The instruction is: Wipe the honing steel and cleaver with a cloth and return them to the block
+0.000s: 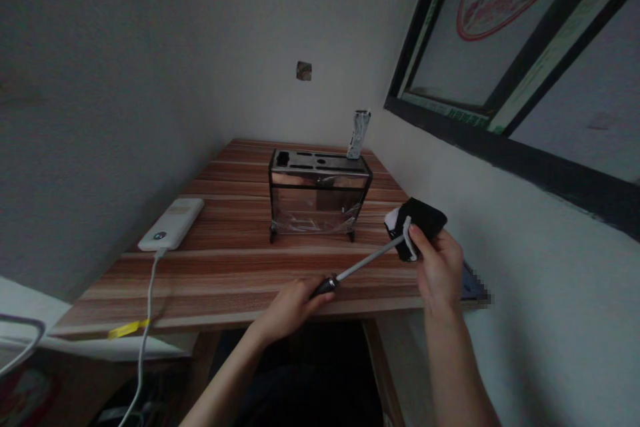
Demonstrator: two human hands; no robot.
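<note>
My left hand (287, 310) is closed around the black handle of a honing steel (370, 258), near the front edge of the table. The grey rod slants up to the right. Its far end goes into a folded black and white cloth (424, 219), which hides the tip. My right hand (443, 263) pinches this cloth around the rod, with the thumb on top. Behind the rod stands a knife block (320, 180) with a slotted metal top and clear sides. One upright, whitish mottled piece (359, 135) sticks out of its right end; its kind is unclear.
On the left of the wood-grain table (225, 273) lies a white power bank (173, 223), its cable (150, 293) hanging over the front edge past a yellow strip (128, 329). A dark blue flat object (473, 283) lies at the right corner. Walls enclose the table; a framed window (500, 47) is upper right.
</note>
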